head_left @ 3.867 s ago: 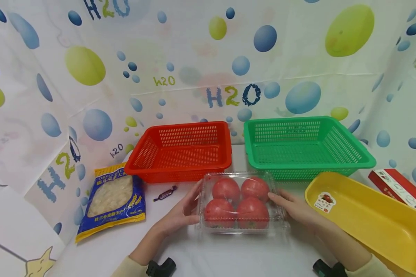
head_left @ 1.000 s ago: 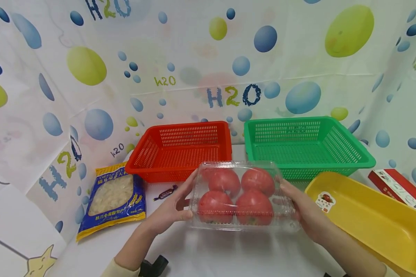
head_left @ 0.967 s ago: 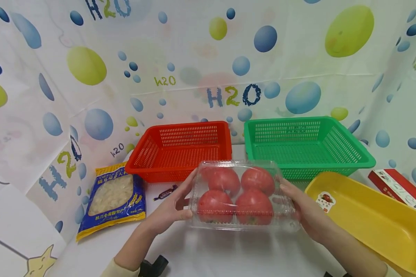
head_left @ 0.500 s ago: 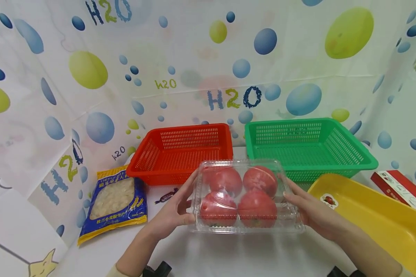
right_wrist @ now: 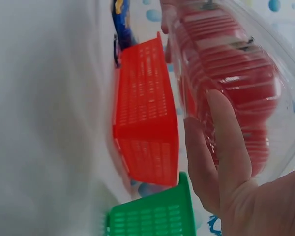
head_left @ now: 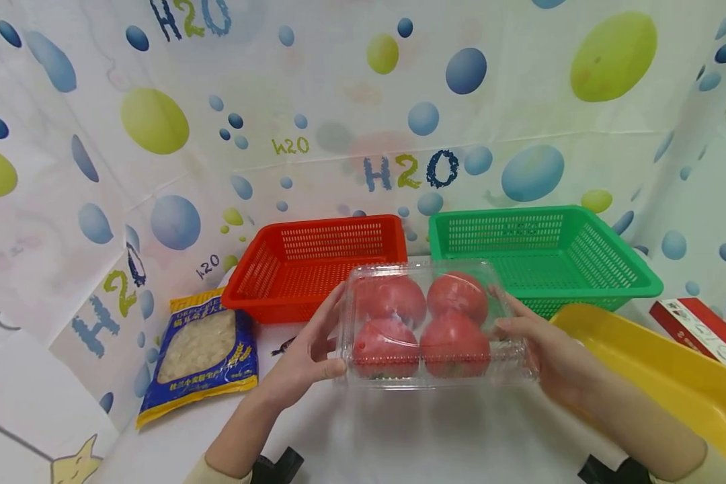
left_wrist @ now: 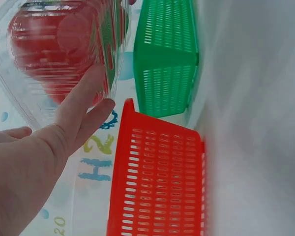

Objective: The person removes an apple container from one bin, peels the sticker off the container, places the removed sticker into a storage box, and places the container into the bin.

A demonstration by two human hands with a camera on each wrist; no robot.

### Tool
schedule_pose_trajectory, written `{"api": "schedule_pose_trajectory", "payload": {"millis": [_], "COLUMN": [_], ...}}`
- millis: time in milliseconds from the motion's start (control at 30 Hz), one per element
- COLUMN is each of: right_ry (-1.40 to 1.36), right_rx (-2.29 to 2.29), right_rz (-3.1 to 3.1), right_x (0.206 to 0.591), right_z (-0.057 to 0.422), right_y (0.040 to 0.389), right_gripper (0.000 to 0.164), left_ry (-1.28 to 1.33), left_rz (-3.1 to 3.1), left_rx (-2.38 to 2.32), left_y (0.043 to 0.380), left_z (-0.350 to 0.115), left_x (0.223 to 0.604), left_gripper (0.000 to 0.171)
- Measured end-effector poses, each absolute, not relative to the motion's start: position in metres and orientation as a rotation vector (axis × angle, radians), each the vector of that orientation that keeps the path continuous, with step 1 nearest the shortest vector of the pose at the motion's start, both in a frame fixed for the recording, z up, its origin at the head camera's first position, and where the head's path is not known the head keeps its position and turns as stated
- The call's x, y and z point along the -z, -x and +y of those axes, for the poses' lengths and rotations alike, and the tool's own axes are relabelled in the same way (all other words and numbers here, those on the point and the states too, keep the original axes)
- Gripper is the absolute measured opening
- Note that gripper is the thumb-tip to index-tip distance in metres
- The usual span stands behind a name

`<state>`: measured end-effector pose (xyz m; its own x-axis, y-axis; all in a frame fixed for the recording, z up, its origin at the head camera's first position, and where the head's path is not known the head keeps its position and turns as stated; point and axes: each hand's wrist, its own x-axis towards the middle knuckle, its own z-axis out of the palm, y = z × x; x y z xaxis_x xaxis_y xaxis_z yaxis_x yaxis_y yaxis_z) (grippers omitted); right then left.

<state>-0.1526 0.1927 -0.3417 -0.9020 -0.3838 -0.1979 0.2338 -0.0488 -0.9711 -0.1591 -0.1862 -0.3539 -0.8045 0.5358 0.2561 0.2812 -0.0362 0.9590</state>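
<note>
Both hands hold a clear plastic clamshell box up over the white table, with its shadow below. Several big red tomatoes show through the lid. The left hand grips the box's left side, thumb at the near corner; in the left wrist view, the fingers of the left hand reach under the box. On the opposite side, the right hand grips with fingertips over the edge. The right wrist view shows this right hand supporting the ribbed underside. The box overlaps the front of both baskets in the head view.
A red basket and a green basket stand at the back. On the left lie a blue-and-yellow pasta bag and a small wrapped candy, partly hidden. A yellow tray and red-and-white box are at right.
The tomato box was low at the table earlier; both hands have lifted it and it has come higher, closer to the baskets in view. The left hand now covers more of the candy.
</note>
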Motion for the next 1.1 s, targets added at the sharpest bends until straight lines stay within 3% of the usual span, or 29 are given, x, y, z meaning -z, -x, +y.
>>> {"api": "schedule_pose_trajectory", "payload": {"millis": [367,933,1100], "right_ry": [0.235,0.168,0.114], "right_rx": [2.03,2.122,2.136], "right_rz": [1.871,1.736,1.735], "right_x": [0.318,0.282,0.278], "right_z": [0.184,0.161,0.151], "right_y": [0.174,0.224,0.242], "right_gripper": [0.074,0.075,0.061], "left_ry": [-0.752,-0.09,0.109], "left_rz": [1.963,1.766,1.768], "left_rx": [-2.159,-2.636,-2.717], "left_y": [0.164,0.16,0.163], "left_z": [-0.188,-0.218,-0.23], "left_x": [0.343,0.367,0.371], "left_gripper": [0.086,0.05,0.054]}}
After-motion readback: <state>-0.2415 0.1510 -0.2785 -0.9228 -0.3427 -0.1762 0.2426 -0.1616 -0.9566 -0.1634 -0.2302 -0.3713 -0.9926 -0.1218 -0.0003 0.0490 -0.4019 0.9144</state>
